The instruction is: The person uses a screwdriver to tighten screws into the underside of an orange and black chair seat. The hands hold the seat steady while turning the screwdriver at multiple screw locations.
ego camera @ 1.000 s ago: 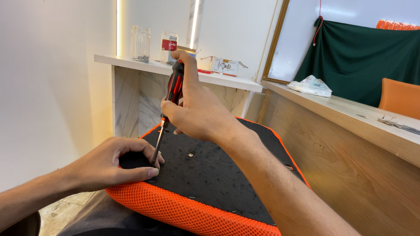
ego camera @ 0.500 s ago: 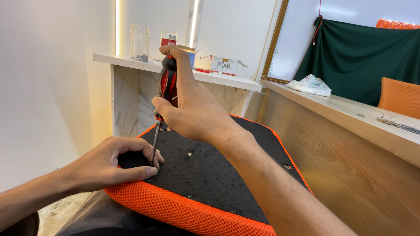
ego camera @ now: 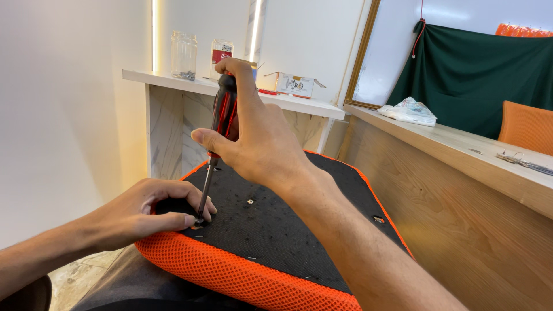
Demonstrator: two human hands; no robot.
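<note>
Two hands at work: both were on one tool.
Right hand (ego camera: 262, 144): clenched round the red-and-black plastic handle of a long steel-shafted screwdriver (ego camera: 223, 115), held nearly upright.
Left hand (ego camera: 147, 213): fingers pinched about the shaft's tip, resting on the seat.
Screwdriver tip: stood on the black fabric underside of an orange mesh seat cushion (ego camera: 230, 276), near its left front edge.
Nearby: a small metal fitting (ego camera: 250, 201) sat just right of the tip.

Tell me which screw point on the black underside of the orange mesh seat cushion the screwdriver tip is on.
The near-left one, pinched by the left hand. The red-and-black screwdriver stands on it; the middle and right ones are bare.
</note>
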